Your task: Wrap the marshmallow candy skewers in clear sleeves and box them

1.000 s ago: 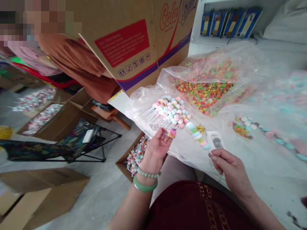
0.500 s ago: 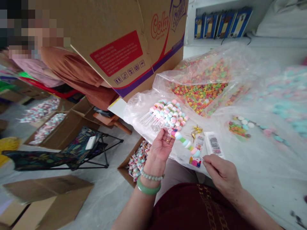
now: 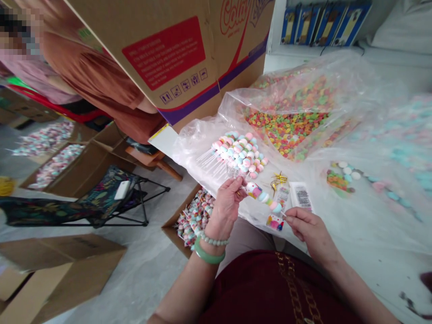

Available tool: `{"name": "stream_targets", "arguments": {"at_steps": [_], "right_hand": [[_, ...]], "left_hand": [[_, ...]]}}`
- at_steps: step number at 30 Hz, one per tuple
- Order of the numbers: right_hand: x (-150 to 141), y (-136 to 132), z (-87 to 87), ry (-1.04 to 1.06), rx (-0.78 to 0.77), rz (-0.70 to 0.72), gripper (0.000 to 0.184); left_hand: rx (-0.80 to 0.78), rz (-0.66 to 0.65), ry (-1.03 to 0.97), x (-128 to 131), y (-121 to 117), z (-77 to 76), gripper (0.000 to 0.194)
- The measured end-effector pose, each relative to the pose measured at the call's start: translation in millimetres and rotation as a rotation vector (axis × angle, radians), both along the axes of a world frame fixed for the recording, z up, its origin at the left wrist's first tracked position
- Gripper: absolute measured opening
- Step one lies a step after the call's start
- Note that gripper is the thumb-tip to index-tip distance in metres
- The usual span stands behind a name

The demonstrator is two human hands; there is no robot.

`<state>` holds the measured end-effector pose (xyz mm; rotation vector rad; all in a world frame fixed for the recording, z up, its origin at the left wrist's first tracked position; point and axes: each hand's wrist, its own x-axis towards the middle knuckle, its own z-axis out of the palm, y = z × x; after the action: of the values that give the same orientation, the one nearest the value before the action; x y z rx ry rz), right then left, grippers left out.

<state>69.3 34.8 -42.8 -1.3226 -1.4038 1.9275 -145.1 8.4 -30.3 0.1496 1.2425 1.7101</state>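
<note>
A candy skewer [image 3: 263, 198] threaded with pastel pink, white, blue and green pieces runs between my hands. My left hand [image 3: 227, 207] grips its upper end, and the fingertips of my right hand [image 3: 309, 228] pinch the stick at its lower end. Beyond my left hand lies a heap of finished skewers [image 3: 239, 153] on a clear plastic bag [image 3: 199, 150]. Near my right hand are gold twist ties [image 3: 278, 179], small printed labels [image 3: 275, 222] and a barcode label [image 3: 301, 196].
A clear bag of colourful ring cereal [image 3: 286, 128] lies beyond the skewers, and loose pastel candies [image 3: 342, 175] cover the white sheet [image 3: 364, 243] on the right. Wrapped lollipops fill a cardboard box [image 3: 172, 229] below my left hand. A co-worker in a brown top [image 3: 91, 85] sits at the upper left.
My left hand has closed around the skewer's upper end and lifted it from the sheet, and my right hand has moved to its lower end. The view has shifted slightly.
</note>
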Motion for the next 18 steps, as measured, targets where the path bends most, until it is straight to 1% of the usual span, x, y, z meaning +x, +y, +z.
{"name": "stream_targets", "arguments": {"at_steps": [1,3,6,8,10,12,14,16,18], "right_hand": [[-1,0,-0.3,0.022,-0.063,-0.010,0.023],[-2,-1,-0.7,0.053,-0.132,-0.005,0.023],[-3,-1,-2.9,0.060,-0.121,0.024,0.022],[-4,-2,-5.7,0.056,-0.080,0.022,0.020],[-5,-4,-7.7,0.066,-0.056,-0.002,0.019],[-6,-6,-7.2,0.099,-0.082,-0.050,0.019],[-7,-7,-4.1,0.156,-0.160,-0.083,0.021],[-8,-7,-0.2,0.235,-0.273,-0.076,0.022],[-10,-6,2.3,0.308,-0.387,-0.036,0.022]], "left_hand": [[-0.003,-0.010,-0.017,0,-1,-1.3,0.025],[0.006,-0.062,-0.035,1,-2,-3.1,0.026],[0.040,-0.146,-0.051,8,-3,-3.8,0.028],[0.063,-0.144,-0.061,14,-2,-3.9,0.028],[0.083,-0.114,-0.088,21,-1,-5.0,0.026],[0.092,-0.071,-0.143,25,2,-8.2,0.024],[0.090,-0.018,-0.203,26,4,-12.9,0.023],[0.091,0.010,-0.239,26,5,-17.0,0.024],[0.098,-0.020,-0.236,26,5,-18.4,0.026]]}}
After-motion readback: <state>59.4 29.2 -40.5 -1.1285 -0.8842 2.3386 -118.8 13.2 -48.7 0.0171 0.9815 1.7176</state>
